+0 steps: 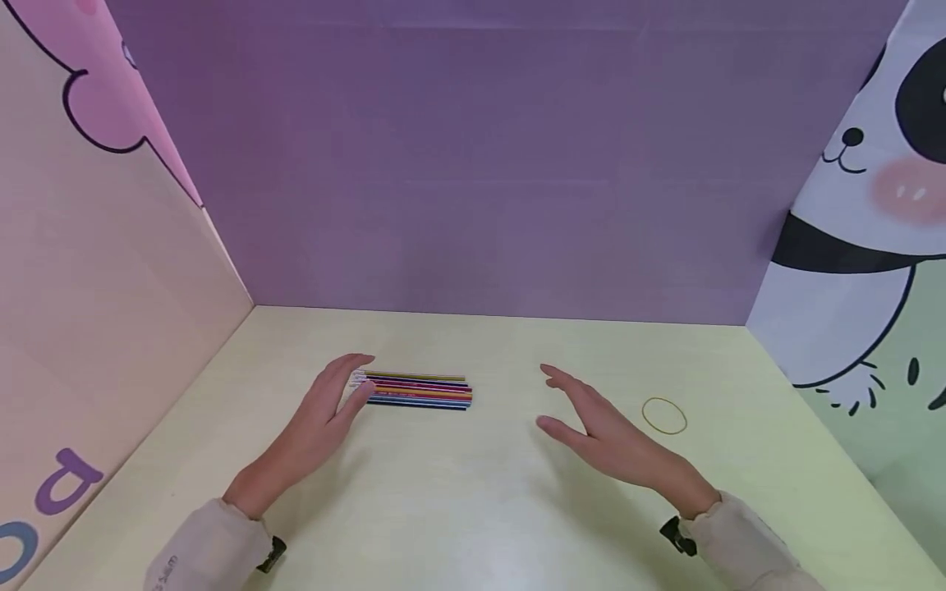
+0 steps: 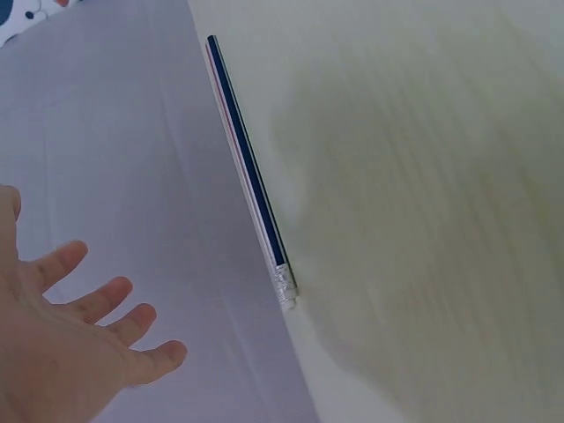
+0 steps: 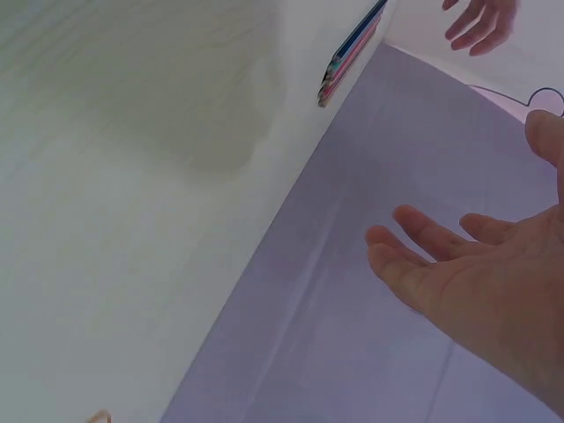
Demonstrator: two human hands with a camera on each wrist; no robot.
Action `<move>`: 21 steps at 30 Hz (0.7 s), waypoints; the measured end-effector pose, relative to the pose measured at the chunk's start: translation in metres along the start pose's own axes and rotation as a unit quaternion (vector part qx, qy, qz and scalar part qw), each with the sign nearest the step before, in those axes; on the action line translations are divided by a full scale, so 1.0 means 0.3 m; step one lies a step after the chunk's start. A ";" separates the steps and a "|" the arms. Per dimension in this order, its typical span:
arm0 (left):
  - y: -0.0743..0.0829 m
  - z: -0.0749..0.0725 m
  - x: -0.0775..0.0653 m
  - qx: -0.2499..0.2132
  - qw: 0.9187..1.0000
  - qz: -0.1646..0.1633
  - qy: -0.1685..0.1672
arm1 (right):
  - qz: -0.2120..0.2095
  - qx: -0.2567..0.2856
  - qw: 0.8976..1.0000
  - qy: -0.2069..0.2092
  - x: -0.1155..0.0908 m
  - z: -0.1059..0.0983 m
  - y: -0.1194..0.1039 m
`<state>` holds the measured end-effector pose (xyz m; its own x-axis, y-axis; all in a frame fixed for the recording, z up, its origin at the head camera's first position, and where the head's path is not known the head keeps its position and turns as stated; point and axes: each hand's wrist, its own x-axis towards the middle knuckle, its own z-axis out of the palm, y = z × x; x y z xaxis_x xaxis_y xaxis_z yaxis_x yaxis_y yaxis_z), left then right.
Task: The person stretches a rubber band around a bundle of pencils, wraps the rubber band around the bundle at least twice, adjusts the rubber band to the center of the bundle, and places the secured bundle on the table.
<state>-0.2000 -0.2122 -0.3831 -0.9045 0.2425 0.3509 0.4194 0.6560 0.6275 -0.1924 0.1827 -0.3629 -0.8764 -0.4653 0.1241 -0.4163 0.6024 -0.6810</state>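
Observation:
Several colored pencils [image 1: 420, 391] lie side by side in a flat row on the table, their white-tipped ends to the left. My left hand [image 1: 323, 416] hovers at that end with fingers spread, overlapping the tips in the head view. In the left wrist view the pencils [image 2: 247, 163] show a silvery band and white eraser-like ends, apart from the left hand [image 2: 79, 326]. My right hand [image 1: 606, 431] is held over the table to the right of the pencils, fingers extended, holding nothing. A thin yellow rubber band [image 1: 664, 416] lies beyond it on the right.
The pale table [image 1: 443, 484] meets a purple back wall [image 1: 473, 164]. A pinkish panel [image 1: 111, 271] with cartoon print stands on the left, and a panda-print panel [image 1: 850, 328] on the right. Dark straps sit at both sleeve cuffs.

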 end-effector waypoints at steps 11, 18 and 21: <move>-0.052 -0.032 0.024 -0.092 0.994 -0.059 0.009 | -0.016 -0.007 1.000 -0.005 0.086 0.036 -0.044; -0.092 -0.025 0.054 -0.163 0.982 -0.096 0.010 | -0.022 0.003 1.000 0.005 0.123 0.051 -0.063; -0.112 -0.032 0.072 -0.184 0.977 -0.109 0.017 | -0.031 0.024 0.999 0.007 0.164 0.058 -0.082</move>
<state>-0.2329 -0.2359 -0.3899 -0.9751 0.0975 0.1994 0.2217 0.3864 0.8953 -0.2210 0.1335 -0.3525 -0.8523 -0.4919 0.1777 -0.4590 0.5407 -0.7049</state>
